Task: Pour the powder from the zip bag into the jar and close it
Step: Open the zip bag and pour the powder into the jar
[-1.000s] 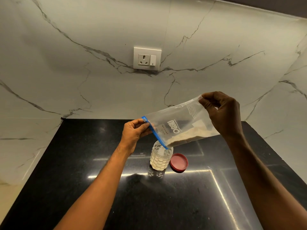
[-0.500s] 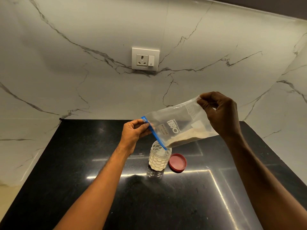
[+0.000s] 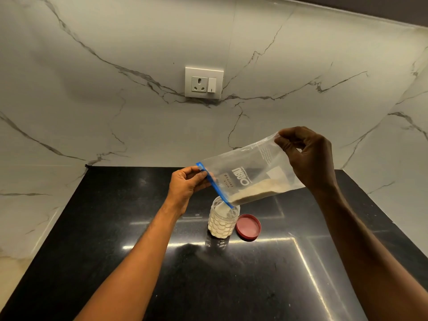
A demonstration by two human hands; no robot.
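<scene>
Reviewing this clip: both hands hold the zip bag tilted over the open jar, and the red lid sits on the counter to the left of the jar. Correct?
Not quite. In the head view the red lid lies right of the jar, not left. The rest holds: left hand and right hand tilt the zip bag over the open jar.

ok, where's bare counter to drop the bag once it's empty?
Bare black counter left of the jar, under the left hand, and the near strip between both forearms. Also right of the red lid, under the right hand. Crowded only mid-counter: jar and lid sit side by side beneath the zip bag.
</scene>
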